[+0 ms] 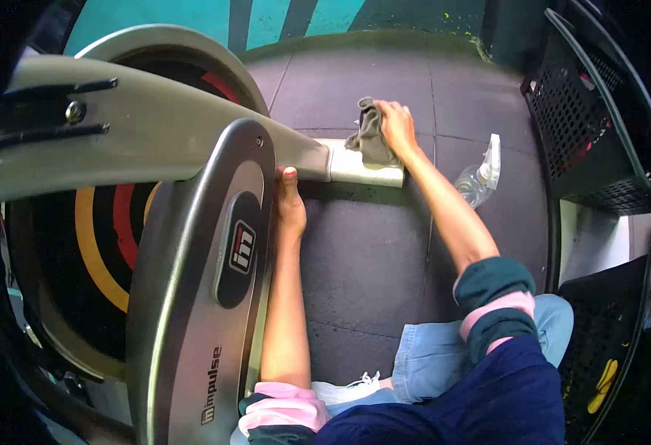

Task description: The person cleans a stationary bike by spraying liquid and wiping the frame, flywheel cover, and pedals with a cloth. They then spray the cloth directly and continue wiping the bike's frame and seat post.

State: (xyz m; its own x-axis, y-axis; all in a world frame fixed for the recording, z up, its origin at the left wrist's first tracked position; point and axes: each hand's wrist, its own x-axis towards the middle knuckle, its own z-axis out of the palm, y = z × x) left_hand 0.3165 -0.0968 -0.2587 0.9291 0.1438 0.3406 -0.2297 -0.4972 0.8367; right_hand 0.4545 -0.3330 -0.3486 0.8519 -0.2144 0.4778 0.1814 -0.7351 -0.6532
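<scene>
A bike (pixel 181 319) at left, dark floor (pixel 355 274) mid-view, bottle (pixel 487 169) and basket (pixel 577 122) right. Left hand (pixel 291 206) against the bike, thumb up, grip hidden: cannot tell. Right hand (pixel 398 132) reaches forward, clamped on a cloth (pixel 372 137) over the pale bar (pixel 362 174).

A dull grey-green cloth (pixel 372 137), crumpled and folded, lies bunched under the right hand (pixel 397 130) across the pale end piece (pixel 362 175) of an exercise machine (pixel 181 319). The machine stands on dark floor tiles (pixel 362 274), its silver-grey casing lettered "impulse", its black disc (pixel 66 252) marked with red and yellow arcs.
</scene>
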